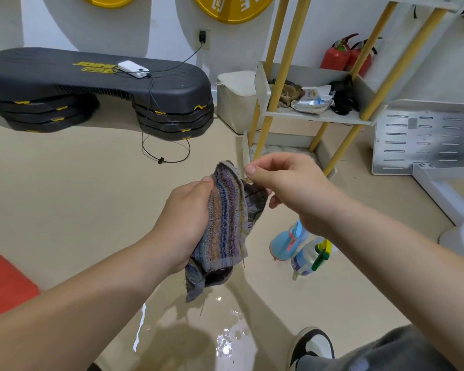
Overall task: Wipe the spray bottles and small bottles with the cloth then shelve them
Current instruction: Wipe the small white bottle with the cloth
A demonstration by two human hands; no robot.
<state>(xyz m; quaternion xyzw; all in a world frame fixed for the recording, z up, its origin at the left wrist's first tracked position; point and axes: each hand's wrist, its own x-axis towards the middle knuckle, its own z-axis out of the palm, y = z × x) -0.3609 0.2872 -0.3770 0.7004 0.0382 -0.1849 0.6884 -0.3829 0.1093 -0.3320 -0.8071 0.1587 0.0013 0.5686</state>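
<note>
Striped cloth (225, 218) gripped by the left hand (182, 223), right hand (287, 188) pinching its top edge

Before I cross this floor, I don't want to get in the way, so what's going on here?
A person is handling a striped cloth: the left hand grips its bunched middle while the right hand pinches its top edge. A blue spray bottle and a clear spray bottle with a yellow-green trigger sit on the floor under the right forearm, touched by neither hand. Neither is on the shelf unit behind yet.
</note>
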